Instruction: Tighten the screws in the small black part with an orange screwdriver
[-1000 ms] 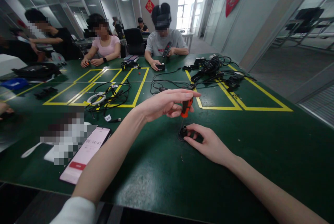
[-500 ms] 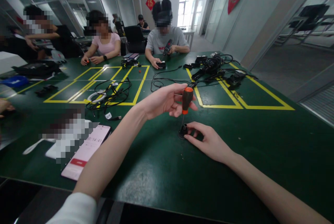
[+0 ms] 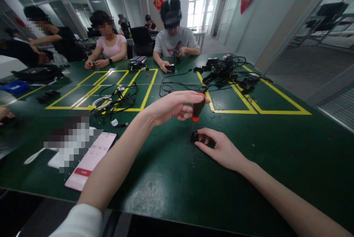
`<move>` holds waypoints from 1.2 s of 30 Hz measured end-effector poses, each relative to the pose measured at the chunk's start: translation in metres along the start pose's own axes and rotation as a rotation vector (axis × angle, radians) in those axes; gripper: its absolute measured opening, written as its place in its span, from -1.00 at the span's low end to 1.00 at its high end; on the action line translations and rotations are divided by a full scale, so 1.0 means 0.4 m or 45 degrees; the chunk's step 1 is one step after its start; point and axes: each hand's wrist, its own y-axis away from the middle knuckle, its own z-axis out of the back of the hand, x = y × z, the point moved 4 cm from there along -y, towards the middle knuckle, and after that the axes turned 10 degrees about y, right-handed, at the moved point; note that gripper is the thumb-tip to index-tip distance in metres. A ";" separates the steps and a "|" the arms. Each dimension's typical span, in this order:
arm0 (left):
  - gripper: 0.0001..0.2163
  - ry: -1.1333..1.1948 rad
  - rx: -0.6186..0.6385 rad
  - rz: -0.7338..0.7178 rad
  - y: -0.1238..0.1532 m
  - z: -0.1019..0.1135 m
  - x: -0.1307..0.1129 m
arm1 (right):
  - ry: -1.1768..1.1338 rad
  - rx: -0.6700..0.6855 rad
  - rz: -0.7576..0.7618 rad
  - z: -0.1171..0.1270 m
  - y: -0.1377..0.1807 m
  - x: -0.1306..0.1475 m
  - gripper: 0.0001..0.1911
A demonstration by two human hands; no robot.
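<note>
My left hand (image 3: 173,106) is closed round the top of a small screwdriver (image 3: 198,109) with a black and orange handle. The tool stands upright, its thin shaft pointing down into a small black round part (image 3: 194,138) on the green table (image 3: 171,185). My right hand (image 3: 221,149) rests on the table just right of that part, thumb and fingers pinching its base to hold it still.
A phone (image 3: 90,160) with a pink timer screen lies at the near left. Tangled black cables (image 3: 114,100) lie inside yellow tape boxes; more cables and chargers (image 3: 226,73) sit far right. Three people (image 3: 173,39) work at the table's far side.
My left fingers have shifted on the screwdriver handle, turning it; more of the black grip shows now. The right hand and the black part stayed in place.
</note>
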 end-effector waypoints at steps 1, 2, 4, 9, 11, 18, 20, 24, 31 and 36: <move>-0.57 -0.003 -0.007 -0.006 0.000 0.000 0.000 | 0.003 0.001 0.002 0.000 0.000 0.000 -0.79; -0.56 -0.008 -0.010 -0.008 0.000 0.000 0.000 | 0.006 -0.001 0.007 0.001 0.000 0.001 -0.80; -0.55 -0.020 -0.008 -0.005 0.000 0.001 0.001 | 0.010 -0.007 0.017 0.003 -0.001 0.002 -0.80; -0.53 0.009 0.045 0.004 -0.004 0.005 0.003 | 0.005 -0.004 0.011 0.002 -0.001 0.001 -0.79; -0.55 0.059 0.065 0.022 -0.008 0.007 0.005 | 0.006 -0.004 0.004 0.001 -0.002 0.000 -0.77; -0.60 0.004 0.021 -0.038 -0.008 0.010 0.005 | -0.020 0.005 -0.043 0.003 -0.004 0.005 -0.74; -0.59 -0.043 0.020 -0.070 -0.006 0.006 0.002 | -0.030 0.015 -0.057 0.003 -0.004 0.006 -0.73; -0.60 -0.079 0.000 -0.058 -0.005 0.004 0.001 | -0.033 0.015 -0.078 0.004 -0.003 0.005 -0.69; -0.58 -0.373 -0.187 -0.329 -0.009 0.004 -0.008 | -0.041 0.009 -0.083 0.005 -0.001 0.004 -0.65; -0.66 -0.934 -0.403 -0.778 0.009 -0.024 -0.024 | -0.006 0.023 -0.053 0.001 0.001 0.001 -0.71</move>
